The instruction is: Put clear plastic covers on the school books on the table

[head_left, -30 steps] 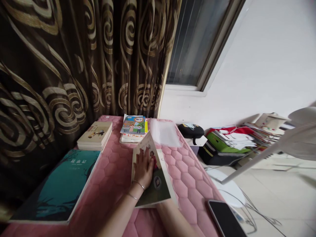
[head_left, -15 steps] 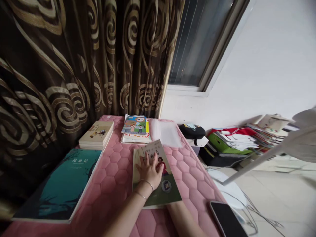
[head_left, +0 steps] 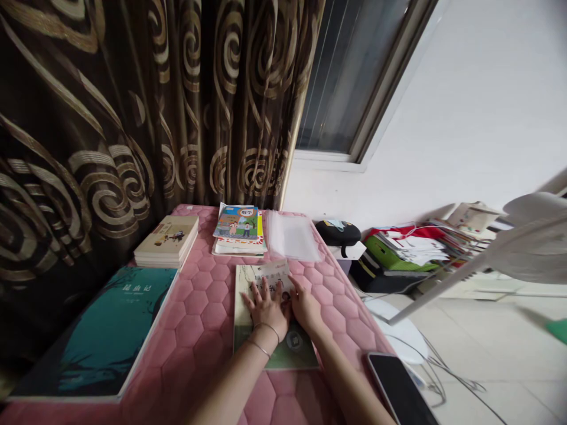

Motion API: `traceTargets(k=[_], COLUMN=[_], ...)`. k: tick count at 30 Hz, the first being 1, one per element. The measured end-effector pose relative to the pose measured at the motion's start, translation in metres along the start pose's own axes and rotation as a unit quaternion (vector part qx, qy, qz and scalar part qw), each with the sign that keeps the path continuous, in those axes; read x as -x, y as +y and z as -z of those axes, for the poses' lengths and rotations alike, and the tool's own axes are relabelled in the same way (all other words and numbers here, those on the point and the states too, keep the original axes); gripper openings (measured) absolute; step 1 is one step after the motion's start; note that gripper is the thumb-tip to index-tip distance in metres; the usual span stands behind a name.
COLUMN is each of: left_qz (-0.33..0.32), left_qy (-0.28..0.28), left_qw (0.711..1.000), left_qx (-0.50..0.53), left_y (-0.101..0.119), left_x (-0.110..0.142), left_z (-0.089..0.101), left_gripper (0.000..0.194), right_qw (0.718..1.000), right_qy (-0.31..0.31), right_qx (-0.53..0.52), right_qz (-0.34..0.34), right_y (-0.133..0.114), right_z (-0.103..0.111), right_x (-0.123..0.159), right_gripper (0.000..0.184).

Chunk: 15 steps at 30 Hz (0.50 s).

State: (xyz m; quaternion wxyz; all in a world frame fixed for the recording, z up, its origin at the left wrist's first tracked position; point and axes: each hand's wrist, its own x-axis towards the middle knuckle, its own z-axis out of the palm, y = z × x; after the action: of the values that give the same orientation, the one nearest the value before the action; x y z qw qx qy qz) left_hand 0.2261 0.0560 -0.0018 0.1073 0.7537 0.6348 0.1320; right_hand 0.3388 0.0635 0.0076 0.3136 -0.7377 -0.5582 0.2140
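Note:
A paperback book (head_left: 295, 357) with a cream and green cover and Chinese print lies in front of me on a pink quilted mat (head_left: 204, 319). My left hand (head_left: 268, 310) rests flat on its cover, palm down with the fingers spread, a thin bracelet at the wrist. Beside it, my right hand (head_left: 306, 304) touches the right part of the cover with its index finger stretched forward. The two hands meet near the middle of the book and hide part of its title and picture.
On the left are a large teal book (head_left: 115, 330) and a stack of beige books (head_left: 166, 239). Farther back lie a blue-covered textbook (head_left: 237, 223) and clear plastic sleeves (head_left: 295, 236). A phone (head_left: 398, 386) sits at the right edge, near a white fan (head_left: 443, 277).
My right hand has come out from beneath the book's lower edge and up onto its right side. The tilted cover now lies straighter. My left hand stays on the cover.

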Motion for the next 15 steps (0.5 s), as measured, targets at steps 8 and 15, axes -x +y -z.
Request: traceTargets(k=[8,15], left_qz=[0.122,0.090], left_qy=[0.008,-0.008], left_qw=[0.992,0.993], left_qx=[0.031,0.078], left_y=[-0.070,-0.106], left_x=[-0.009,-0.022], left_z=[0.044,0.055], left_gripper=[0.045,0.042], right_qw=[0.981,0.984], right_qy=[0.008,-0.007], right_qx=[0.187,0.176], right_qz=[0.040,0.024], right_y=[0.005,-0.006], right_z=[-0.003,-0.011], right_x=[0.003,0.006], right_gripper=[0.044,0.044])
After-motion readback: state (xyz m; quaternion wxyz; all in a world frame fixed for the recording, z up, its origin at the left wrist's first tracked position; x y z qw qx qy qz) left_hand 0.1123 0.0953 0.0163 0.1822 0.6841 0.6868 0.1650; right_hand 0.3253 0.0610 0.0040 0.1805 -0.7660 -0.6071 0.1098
